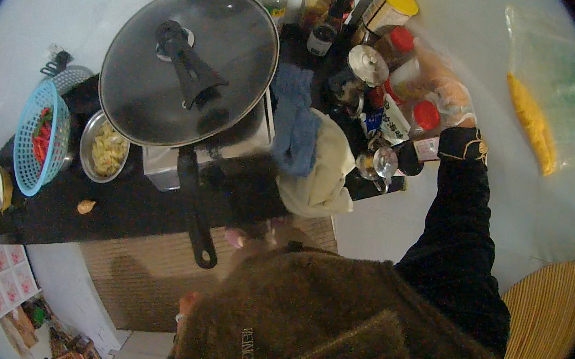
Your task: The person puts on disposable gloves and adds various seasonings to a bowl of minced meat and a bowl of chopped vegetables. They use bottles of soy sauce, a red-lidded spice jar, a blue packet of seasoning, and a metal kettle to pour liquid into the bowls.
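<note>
My right hand (449, 89), in a thin clear plastic glove, reaches among the jars at the counter's right end. Its fingers are blurred beside a red-lidded jar (396, 45) and a pale container; whether they grip anything is unclear. Near the wrist stands another red-lidded jar (426, 117). Low beside my body, only part of my left hand (188, 303) shows, and the brown apron hides the rest. On the stove (264, 128), a pan's black handle (197, 211) points toward me. Its glass lid (137, 91) is fogged and has a black upright knob.
A blue colander (59, 130) holds red peppers (42, 141). Beside it, a steel bowl (86, 163) contains chopped pale food (109, 149). Cloths (322, 162) lie right of the stove. Bottles (317, 0) line the wall. A woven round tray (549, 330) stands at right.
</note>
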{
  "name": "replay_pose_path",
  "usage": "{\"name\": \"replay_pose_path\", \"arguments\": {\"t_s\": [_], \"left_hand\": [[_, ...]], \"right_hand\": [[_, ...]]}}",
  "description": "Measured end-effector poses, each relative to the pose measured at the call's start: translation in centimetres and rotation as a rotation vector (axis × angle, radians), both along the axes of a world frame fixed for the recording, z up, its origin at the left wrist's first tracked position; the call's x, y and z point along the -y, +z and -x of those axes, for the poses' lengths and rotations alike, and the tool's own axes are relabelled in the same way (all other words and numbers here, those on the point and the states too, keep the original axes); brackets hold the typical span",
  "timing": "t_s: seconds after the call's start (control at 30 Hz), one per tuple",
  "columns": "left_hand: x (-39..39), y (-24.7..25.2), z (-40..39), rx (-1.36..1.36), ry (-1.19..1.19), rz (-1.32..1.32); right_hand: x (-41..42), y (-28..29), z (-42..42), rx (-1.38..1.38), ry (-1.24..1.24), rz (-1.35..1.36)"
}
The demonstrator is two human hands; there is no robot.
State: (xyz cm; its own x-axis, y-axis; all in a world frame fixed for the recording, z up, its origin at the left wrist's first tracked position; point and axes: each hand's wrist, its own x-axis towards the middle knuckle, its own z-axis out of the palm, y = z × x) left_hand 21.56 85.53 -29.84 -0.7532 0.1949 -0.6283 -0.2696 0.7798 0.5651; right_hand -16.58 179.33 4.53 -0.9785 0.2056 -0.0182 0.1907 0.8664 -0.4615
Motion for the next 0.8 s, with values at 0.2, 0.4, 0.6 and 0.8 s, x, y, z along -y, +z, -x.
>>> {"name": "replay_pose_path", "arguments": {"t_s": [0.2, 0.4, 0.6, 0.8], "left_hand": [[-0.1, -0.4, -0.2, -0.001, 0.316, -0.205], [1.3, -1.4, -0.1, -0.004, 0.133, -0.05], [2.1, -2.3, -0.7, -0.009, 0.127, -0.04], [3.4, -2.7, 0.5, -0.015, 0.089, -0.03]], "right_hand": [[0.8, 0.6, -0.8, -0.301, 0.139, -0.381], [8.5, 9.3, -3.5, -0.062, 0.054, -0.341], [17.9, 14.3, -6.8, -0.113, -0.039, 0.29], [25.0, 9.6, -8.3, -0.038, 0.236, -0.528]]}}
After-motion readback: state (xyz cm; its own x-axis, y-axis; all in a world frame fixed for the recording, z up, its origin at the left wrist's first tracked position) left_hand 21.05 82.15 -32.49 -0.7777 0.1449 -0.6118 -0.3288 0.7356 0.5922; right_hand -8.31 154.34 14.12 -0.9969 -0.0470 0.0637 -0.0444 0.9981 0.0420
